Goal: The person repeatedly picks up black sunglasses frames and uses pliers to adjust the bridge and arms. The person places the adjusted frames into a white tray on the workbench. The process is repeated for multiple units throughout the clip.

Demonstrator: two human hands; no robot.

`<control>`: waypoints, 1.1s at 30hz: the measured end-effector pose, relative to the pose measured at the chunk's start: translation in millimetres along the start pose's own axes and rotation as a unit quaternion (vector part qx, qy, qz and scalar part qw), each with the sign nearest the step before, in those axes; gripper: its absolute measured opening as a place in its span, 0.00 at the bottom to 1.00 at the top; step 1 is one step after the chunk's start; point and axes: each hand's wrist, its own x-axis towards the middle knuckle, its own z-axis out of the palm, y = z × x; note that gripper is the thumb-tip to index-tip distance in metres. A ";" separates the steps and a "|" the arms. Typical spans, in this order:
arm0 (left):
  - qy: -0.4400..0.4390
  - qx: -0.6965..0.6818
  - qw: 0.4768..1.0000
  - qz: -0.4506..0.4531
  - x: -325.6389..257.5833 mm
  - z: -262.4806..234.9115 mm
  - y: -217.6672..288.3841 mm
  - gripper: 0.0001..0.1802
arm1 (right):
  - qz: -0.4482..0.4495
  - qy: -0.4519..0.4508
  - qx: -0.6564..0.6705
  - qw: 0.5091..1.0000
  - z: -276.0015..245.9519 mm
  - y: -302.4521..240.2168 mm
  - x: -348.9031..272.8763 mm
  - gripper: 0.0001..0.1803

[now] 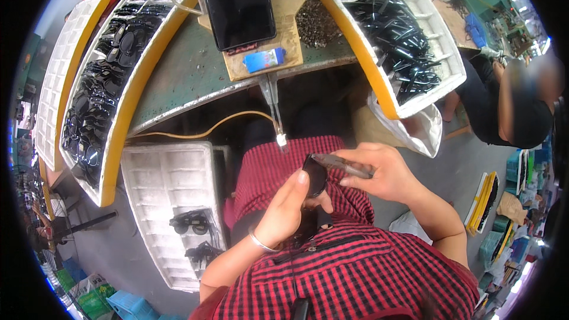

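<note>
**Sunglasses held over the lap, tool laid across them**

Head view: the left hand [284,210] is closed around a pair of dark sunglasses [315,175], thumb up along the lens edge, fingers wrapped behind the frame. The glasses sit over the lap, just below the bench [189,77] edge and in front of the red checked shirt [349,272]. The right hand [382,172] is closed on a slim grey tool [341,166], pinched between thumb and fingers; its tip lies at the upper rim of the glasses, touching or nearly so.

The glasses look light, thin plastic: stiff in the frame but easy to twist, with glossy lenses that would smear or scratch. The frame rim near the hinge seems the safest hold, not the lens face.

To the left, a foam tray [160,184] by the knee holds two dark pairs [192,222]; most of its slots are bare. On the bench, a long yellow-edged tray [127,101] is packed with dark glasses, and another tray [379,71] on the right holds black temple arms [397,35]. Between them stand a dark phone [237,3] on a wooden block [284,41], a heap of small metal parts [317,24], and a yellow cable [219,127] hanging below the edge. Another person [510,106] sits at far right.
</note>
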 end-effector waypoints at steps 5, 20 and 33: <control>-0.037 0.003 0.999 0.013 -1.7 -4.0 8.9 0.35 | 0.091 -0.045 0.305 0.947 -8.3 7.0 -3.2 0.25; 0.373 -0.046 0.881 0.288 -20.2 -79.9 37.9 0.23 | 0.023 0.392 -0.102 0.914 -130.2 95.4 53.4 0.30; 0.563 0.591 0.562 0.133 107.5 -178.3 158.7 0.29 | -0.057 0.259 -0.043 0.963 -16.6 17.9 -13.3 0.27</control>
